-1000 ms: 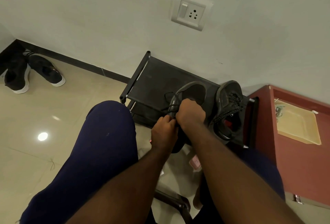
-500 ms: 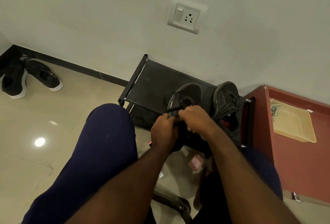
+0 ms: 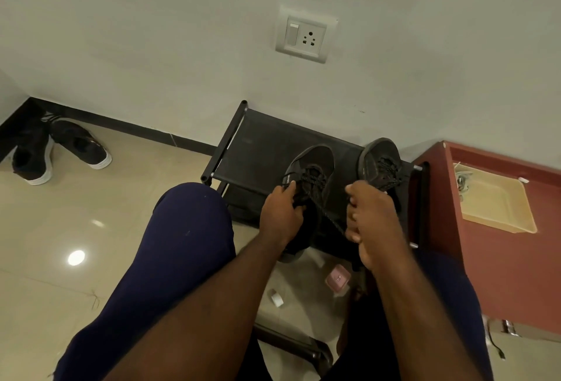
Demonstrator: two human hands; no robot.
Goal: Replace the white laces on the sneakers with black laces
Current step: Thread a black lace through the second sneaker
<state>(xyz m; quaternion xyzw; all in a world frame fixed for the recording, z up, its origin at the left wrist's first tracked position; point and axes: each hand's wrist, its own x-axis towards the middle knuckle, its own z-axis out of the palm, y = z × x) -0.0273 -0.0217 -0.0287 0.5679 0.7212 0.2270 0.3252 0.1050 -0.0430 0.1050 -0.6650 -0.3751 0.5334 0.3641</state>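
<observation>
We look down past our knees at a dark grey mesh sneaker (image 3: 315,162) lying with its toe pointing away from us on the top shelf of a black fabric-and-tube shoe rack (image 3: 258,149). Our left hand (image 3: 280,213) grips the sneaker near its tongue and collar, fingers curled over the edge to pin it down. Our right hand (image 3: 368,216), fingers curled closed, pinches a thin black lace (image 3: 329,218). The lace runs taut on a slant from the eyelets toward us and to the right. A second dark sneaker (image 3: 379,165), already crossed with black lace, sits just beside the first on the same shelf. No white lace shows on either shoe.

We judge this to be the tightening of a freshly threaded pass. To do it well, we should hold the shoe firm with the left hand so it cannot slide off the shelf. We should pull steadily along the line of the lace rather than upward, and check that both ends come out even before the next eyelet.
</observation>
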